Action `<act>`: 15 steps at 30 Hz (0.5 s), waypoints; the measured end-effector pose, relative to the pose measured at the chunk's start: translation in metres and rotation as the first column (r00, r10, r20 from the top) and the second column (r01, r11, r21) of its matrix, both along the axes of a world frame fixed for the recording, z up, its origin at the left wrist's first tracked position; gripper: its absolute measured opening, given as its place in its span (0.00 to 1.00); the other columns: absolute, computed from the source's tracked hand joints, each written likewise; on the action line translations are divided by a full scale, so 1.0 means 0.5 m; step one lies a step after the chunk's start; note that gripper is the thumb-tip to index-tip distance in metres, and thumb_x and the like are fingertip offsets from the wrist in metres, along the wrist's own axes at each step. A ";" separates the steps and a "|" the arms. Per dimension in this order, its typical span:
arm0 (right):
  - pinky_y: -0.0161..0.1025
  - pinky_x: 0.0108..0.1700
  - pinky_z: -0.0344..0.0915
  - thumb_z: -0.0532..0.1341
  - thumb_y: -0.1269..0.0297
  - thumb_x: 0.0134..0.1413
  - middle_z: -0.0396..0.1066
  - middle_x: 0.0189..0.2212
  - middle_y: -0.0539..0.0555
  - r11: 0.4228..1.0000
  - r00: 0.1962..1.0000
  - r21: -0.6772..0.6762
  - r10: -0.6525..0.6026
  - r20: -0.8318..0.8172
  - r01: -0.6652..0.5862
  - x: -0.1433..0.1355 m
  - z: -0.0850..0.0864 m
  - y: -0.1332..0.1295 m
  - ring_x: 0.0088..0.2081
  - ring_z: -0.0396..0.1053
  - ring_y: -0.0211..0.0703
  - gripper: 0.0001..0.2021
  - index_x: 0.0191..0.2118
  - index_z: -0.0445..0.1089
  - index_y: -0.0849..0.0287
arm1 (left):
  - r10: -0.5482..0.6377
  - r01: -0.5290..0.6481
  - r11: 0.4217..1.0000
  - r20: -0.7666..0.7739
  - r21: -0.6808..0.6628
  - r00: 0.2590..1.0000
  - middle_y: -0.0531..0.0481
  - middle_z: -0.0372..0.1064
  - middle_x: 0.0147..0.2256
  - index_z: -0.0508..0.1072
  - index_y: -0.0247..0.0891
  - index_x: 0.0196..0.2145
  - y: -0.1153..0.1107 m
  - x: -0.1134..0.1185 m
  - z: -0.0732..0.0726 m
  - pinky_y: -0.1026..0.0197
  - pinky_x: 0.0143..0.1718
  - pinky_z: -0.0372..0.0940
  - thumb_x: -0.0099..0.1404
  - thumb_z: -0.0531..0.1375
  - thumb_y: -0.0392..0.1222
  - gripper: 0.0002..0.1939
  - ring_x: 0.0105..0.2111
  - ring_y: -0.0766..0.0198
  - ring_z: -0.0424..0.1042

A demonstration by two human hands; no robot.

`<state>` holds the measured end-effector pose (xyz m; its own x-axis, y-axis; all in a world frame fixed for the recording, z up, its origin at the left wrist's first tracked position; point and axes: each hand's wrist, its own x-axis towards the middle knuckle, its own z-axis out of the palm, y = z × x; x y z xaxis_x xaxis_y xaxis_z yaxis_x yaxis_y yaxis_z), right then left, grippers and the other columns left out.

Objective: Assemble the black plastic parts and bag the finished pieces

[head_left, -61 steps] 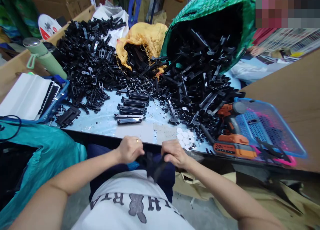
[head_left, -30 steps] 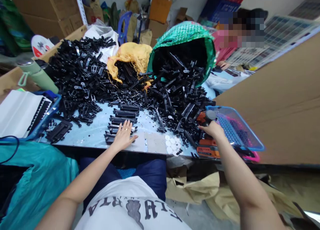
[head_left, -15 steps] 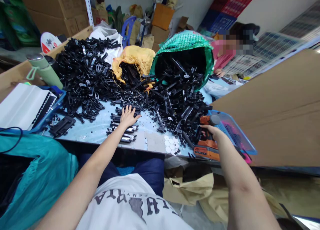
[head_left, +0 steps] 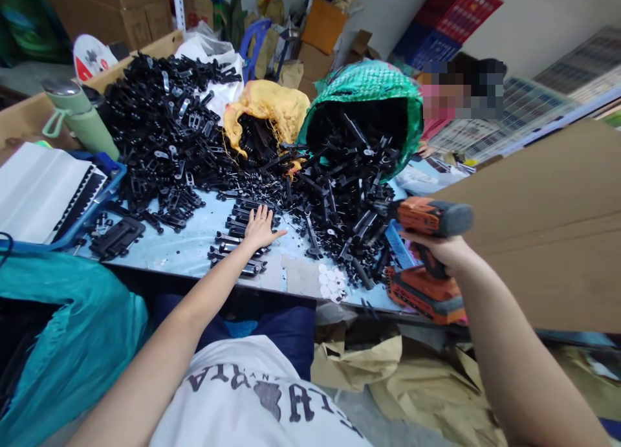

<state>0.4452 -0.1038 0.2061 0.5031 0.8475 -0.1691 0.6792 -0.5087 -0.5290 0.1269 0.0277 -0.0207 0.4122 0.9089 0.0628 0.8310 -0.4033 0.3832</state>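
My right hand (head_left: 449, 250) is wrapped round the handle of an orange and black cordless drill (head_left: 431, 215), held upright above the table's right end with its chuck pointing left. Fingers spread, my left hand (head_left: 261, 228) lies over a row of black and metal parts (head_left: 237, 243) lined up near the front edge. Beside that row sit a grey plate (head_left: 299, 275) and several white round discs (head_left: 331, 282). A large heap of loose black parts (head_left: 334, 204) spreads just behind, spilling from a green woven sack (head_left: 361, 88).
Left of a yellow sack (head_left: 276, 104) rises another pile of black parts (head_left: 155, 123). A green flask (head_left: 80, 117) and a blue tray (head_left: 72, 237) with papers stand at left. A cardboard sheet (head_left: 543, 227) borders the right side. Another person (head_left: 439, 110) is behind it.
My right hand has lifted the drill off the table, up and to the right, and it is now upright. My left hand has shifted slightly right in view, still spread over the row.
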 end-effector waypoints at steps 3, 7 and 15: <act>0.43 0.24 0.64 0.65 0.58 0.39 0.65 0.20 0.54 0.968 0.968 -0.080 0.231 -0.098 -0.239 -0.113 0.019 0.094 0.21 0.64 0.45 0.23 0.45 0.67 0.58 | -0.022 0.022 1.000 0.011 -0.002 1.000 0.36 0.39 0.64 0.50 0.28 0.62 -0.002 0.002 -0.001 0.46 0.63 0.31 0.57 0.40 0.72 0.49 0.65 0.49 0.33; 0.35 0.23 0.62 0.63 0.65 0.39 0.65 0.20 0.50 0.781 0.815 -0.235 0.563 -0.133 -0.578 -0.292 -0.021 0.261 0.20 0.61 0.37 0.18 0.41 0.68 0.63 | -0.041 0.041 0.999 0.004 -0.016 0.999 0.35 0.39 0.64 0.49 0.27 0.62 0.000 0.000 -0.004 0.45 0.63 0.33 0.57 0.39 0.72 0.50 0.65 0.48 0.33; 0.35 0.25 0.61 0.64 0.62 0.40 0.63 0.17 0.50 0.518 0.602 -0.614 0.794 0.086 -0.595 -0.527 -0.080 0.464 0.22 0.62 0.38 0.10 0.26 0.69 0.65 | -0.023 0.023 1.000 0.013 0.003 1.000 0.36 0.38 0.65 0.49 0.28 0.63 0.000 0.001 -0.016 0.45 0.63 0.33 0.54 0.40 0.74 0.52 0.65 0.48 0.32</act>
